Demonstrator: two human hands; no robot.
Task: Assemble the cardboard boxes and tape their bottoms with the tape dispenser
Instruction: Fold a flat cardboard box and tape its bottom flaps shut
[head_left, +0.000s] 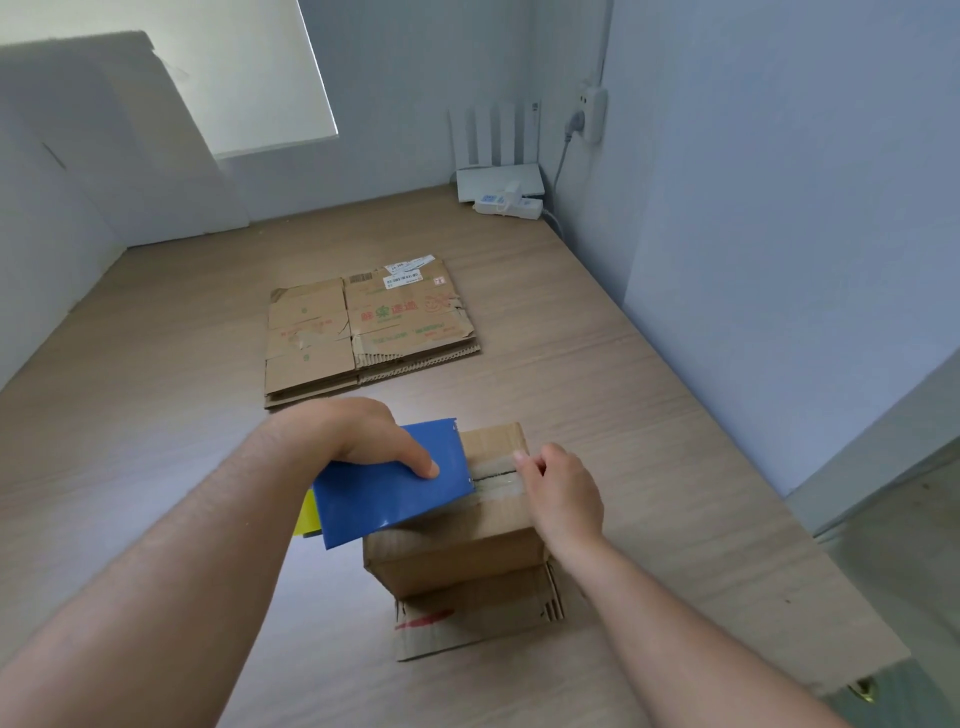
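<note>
Item one: small cardboard box (457, 553), standing near me on the wooden table (156, 364) with its taped face up and loose flaps splayed at its foot. A strip of clear tape (497, 480) runs along the top seam. Item two: blue tape dispenser (395, 486), gripped in my left hand (363, 439) with the thumb on top, its front edge resting on the seam; my right hand (563, 491) is curled over the box's right edge, pinching the tape end down. Item three: flattened boxes (363, 332), stacked well beyond, with a white router (498, 179) and power strip (511, 206) in the far corner.
</note>
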